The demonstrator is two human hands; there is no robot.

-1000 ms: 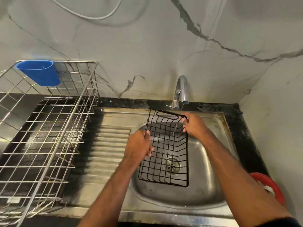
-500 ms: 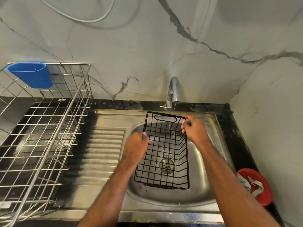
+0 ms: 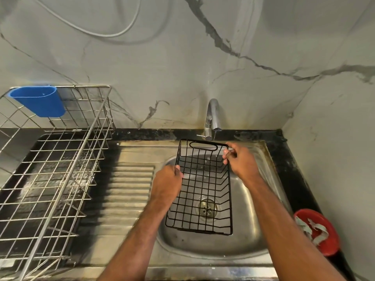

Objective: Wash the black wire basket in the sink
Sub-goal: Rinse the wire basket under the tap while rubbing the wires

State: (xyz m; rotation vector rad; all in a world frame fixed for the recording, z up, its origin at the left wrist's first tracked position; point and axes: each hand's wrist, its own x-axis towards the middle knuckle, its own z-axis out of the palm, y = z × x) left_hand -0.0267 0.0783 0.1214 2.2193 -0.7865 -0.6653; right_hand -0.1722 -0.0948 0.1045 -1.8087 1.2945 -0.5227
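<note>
The black wire basket [image 3: 203,187] is held over the steel sink [image 3: 251,201], its open side facing me and its handle end toward the tap [image 3: 213,116]. My left hand [image 3: 167,182] grips the basket's left rim. My right hand [image 3: 240,161] grips the right rim near the far corner. The drain [image 3: 207,207] shows through the basket's mesh. I see no water running from the tap.
A metal dish rack [image 3: 54,169] with a blue plastic cup [image 3: 38,101] hung on it stands on the left. The ribbed drainboard [image 3: 129,191] lies between rack and sink. A red bowl [image 3: 318,232] with scraps sits at the right by the wall.
The basket has been lifted and tilted a little, held in both hands as before. The camera view has shifted slightly, bringing the red bowl further into sight.
</note>
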